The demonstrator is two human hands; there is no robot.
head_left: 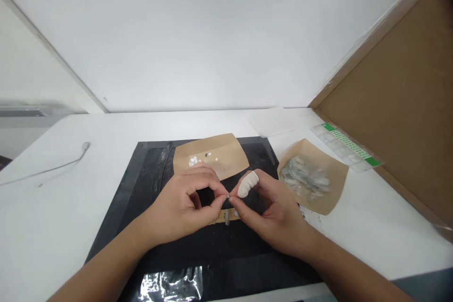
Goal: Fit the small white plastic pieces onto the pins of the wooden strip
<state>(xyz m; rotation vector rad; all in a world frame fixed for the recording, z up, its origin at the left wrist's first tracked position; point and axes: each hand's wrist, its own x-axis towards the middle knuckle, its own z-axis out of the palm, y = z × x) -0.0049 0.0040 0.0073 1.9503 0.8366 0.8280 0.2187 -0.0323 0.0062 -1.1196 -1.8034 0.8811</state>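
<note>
My left hand (187, 205) and my right hand (272, 212) meet over a black mat (141, 198), fingertips pinched together on a tiny part (228, 196) too small to identify. A white finger cot (247, 184) covers my right index finger. Below the fingertips lies a small tan strip (226, 216), partly hidden by the hands. Behind the hands a brown paper sheet (226, 153) carries several tiny white pieces (194, 161).
Right of the mat a second brown paper (329, 198) holds a heap of small clear-grey parts (306, 179). A clear tray with green labels (348, 147) lies by a cardboard panel (399, 118). A thin cable (53, 167) crosses the white table at left. Clear plastic film (171, 285) lies at the mat's near edge.
</note>
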